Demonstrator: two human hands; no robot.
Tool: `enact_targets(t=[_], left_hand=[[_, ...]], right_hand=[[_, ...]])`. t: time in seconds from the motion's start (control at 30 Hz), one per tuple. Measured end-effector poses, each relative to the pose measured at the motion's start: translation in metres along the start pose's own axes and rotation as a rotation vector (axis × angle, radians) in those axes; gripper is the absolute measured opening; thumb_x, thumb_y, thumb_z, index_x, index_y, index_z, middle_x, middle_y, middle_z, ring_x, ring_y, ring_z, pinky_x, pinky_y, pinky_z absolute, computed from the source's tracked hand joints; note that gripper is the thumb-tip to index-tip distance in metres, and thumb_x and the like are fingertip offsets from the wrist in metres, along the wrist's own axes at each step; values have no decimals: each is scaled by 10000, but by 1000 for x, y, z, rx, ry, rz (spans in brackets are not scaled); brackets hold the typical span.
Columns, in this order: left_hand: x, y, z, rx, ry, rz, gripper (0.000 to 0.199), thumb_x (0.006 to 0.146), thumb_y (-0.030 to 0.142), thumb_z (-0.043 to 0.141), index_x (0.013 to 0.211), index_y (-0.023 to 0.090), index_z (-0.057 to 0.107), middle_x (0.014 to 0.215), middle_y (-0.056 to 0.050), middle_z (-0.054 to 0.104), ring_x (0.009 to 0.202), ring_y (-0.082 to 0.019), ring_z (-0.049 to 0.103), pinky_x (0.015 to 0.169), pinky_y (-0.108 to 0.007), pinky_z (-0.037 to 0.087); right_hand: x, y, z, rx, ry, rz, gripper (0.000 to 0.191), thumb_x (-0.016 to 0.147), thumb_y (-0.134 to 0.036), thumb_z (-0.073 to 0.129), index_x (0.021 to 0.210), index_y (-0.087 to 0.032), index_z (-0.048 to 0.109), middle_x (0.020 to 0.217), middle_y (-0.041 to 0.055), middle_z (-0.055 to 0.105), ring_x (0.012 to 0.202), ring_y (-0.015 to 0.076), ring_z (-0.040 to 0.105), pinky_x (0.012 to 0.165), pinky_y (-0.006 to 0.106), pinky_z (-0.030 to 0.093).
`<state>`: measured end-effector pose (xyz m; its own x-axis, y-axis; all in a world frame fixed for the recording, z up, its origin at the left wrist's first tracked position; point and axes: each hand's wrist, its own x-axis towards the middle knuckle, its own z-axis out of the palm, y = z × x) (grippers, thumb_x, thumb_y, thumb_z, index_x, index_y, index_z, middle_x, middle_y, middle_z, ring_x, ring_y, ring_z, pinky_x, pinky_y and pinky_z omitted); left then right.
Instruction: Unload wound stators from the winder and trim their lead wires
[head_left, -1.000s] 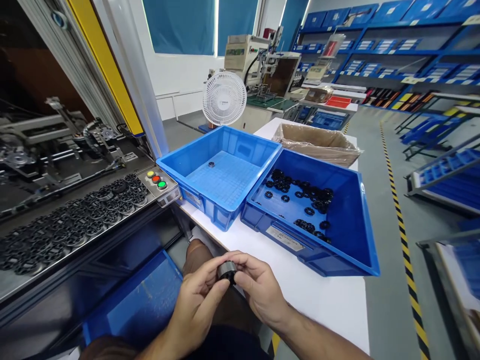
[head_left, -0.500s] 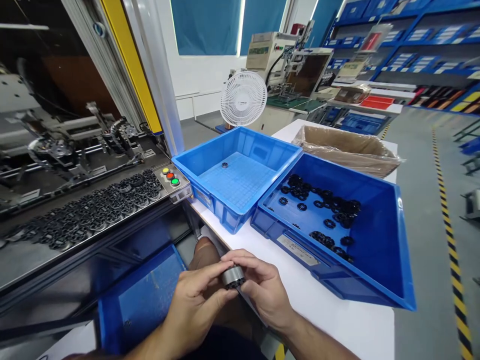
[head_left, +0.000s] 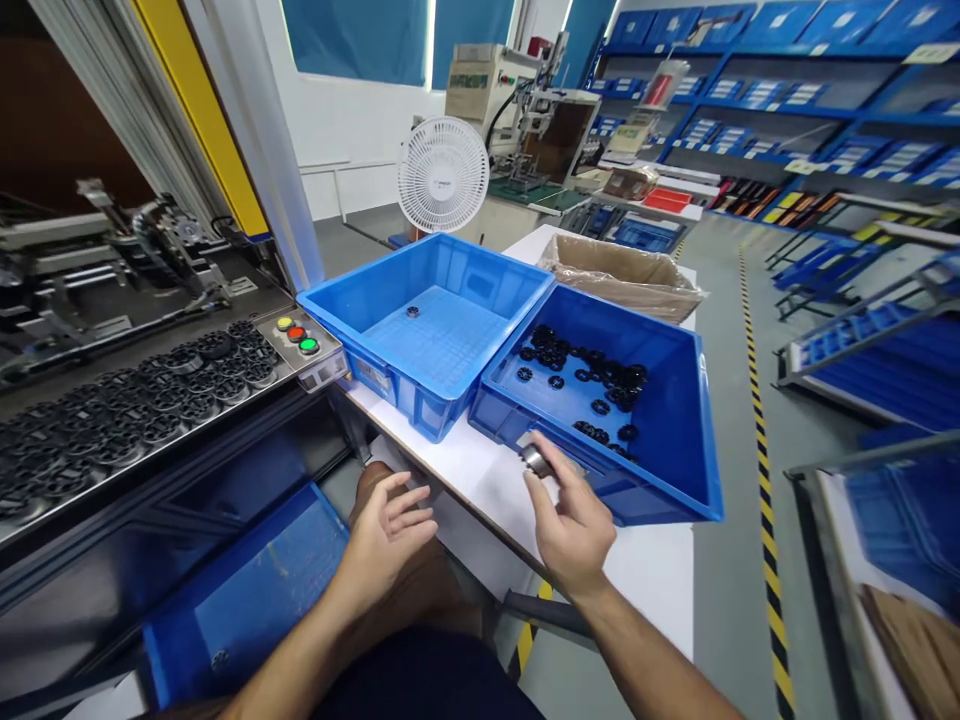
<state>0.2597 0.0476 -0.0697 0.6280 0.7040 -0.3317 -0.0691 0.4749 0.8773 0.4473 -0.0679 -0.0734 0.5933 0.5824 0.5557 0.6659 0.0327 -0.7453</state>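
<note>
My right hand (head_left: 574,515) pinches a small round metal part (head_left: 535,460) with a silver rim between thumb and fingers. It is held over the white table, just in front of the darker blue bin. That bin (head_left: 675,480) contains many loose black ring-shaped parts (head_left: 600,407). Empty and with its fingers spread, my left hand (head_left: 386,530) hovers over my lap, near the table's front edge. The lighter blue bin (head_left: 442,395) beside the darker one has a single round part (head_left: 412,312) on its floor.
On the left, a machine bench carries a mass of round black-and-silver parts (head_left: 150,400) beside a button box (head_left: 300,345). A lower blue tray (head_left: 262,580) sits under the bench. Behind the bins stand a white fan (head_left: 442,175) and a plastic-lined carton (head_left: 622,270).
My left hand has let go of the metal part and moved left. My right hand has carried the part right and forward toward the darker bin. The view has turned to the right.
</note>
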Motion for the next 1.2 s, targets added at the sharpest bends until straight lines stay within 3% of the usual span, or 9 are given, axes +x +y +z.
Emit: enact_targets(t=[0.07, 0.13, 0.33, 0.47, 0.63, 0.77, 0.83, 0.97, 1.2], left_hand=[[1, -4, -7, 25, 7, -5, 744, 614, 305, 859, 1227, 185, 455, 1261, -212, 645, 1050, -282, 684, 929, -448, 521], [2, -6, -13, 37, 11, -12, 780, 611, 311, 857, 1258, 188, 441, 1262, -211, 646, 1055, -291, 684, 946, -464, 514], [1, -5, -25, 39, 22, 5, 769, 657, 310, 819, 1305, 190, 422, 1247, -197, 662, 1034, -283, 696, 949, -471, 520], [5, -9, -27, 95, 9, 4, 707, 668, 311, 810, 1277, 171, 482, 1217, -192, 680, 1038, -288, 693, 941, -472, 528], [3, -9, -17, 239, -127, 79, 513, 785, 299, 728, 1260, 172, 583, 1256, -172, 668, 1108, -284, 662, 950, -448, 532], [-8, 8, -9, 353, -380, 380, 467, 857, 271, 677, 1316, 279, 591, 1359, -101, 618, 1216, -258, 601, 1002, -387, 505], [-13, 20, -9, 400, -435, 569, 431, 875, 269, 661, 1300, 319, 608, 1316, -69, 655, 1213, -231, 606, 1013, -349, 493], [-19, 37, -15, 427, -348, 792, 342, 877, 284, 658, 1217, 323, 667, 1183, -55, 719, 1099, -192, 665, 931, -289, 529], [-22, 45, -25, 437, -246, 843, 291, 813, 305, 730, 1104, 308, 718, 955, -24, 710, 870, -147, 664, 774, -241, 533]], right_hand=[[-5, 22, -4, -274, -87, -281, 483, 922, -203, 578, 1399, -192, 501, 1335, 153, 614, 1287, 293, 539, 1054, 528, 478], [-8, 38, -3, -380, -257, -391, 520, 918, -219, 587, 1424, -175, 473, 1339, 171, 608, 1296, 322, 527, 1016, 526, 513], [-8, 51, 4, -493, -424, -332, 706, 938, -313, 558, 1533, -110, 237, 1529, 230, 353, 1417, 358, 345, 1089, 566, 429], [-20, 51, 6, -375, -466, -285, 643, 896, -321, 631, 1468, -135, 404, 1447, 224, 481, 1328, 372, 478, 1049, 557, 480], [-40, 16, 11, -191, -427, -241, 400, 936, -164, 536, 1327, -234, 586, 1232, 135, 675, 1106, 268, 669, 942, 427, 586], [-30, -40, 13, 311, -407, -65, 405, 926, -207, 586, 1311, -332, 585, 1268, 103, 601, 1129, 245, 633, 896, 403, 589], [-20, -63, 14, 511, -425, -7, 368, 915, -238, 618, 1262, -359, 624, 1191, 91, 592, 1084, 231, 629, 852, 385, 590], [-6, -81, 20, 627, -458, -21, 352, 894, -257, 660, 1234, -347, 648, 1069, 80, 635, 987, 207, 638, 847, 376, 572], [0, -85, 30, 631, -437, -83, 356, 879, -201, 674, 1219, -306, 660, 1040, 84, 691, 940, 203, 669, 817, 356, 569]])
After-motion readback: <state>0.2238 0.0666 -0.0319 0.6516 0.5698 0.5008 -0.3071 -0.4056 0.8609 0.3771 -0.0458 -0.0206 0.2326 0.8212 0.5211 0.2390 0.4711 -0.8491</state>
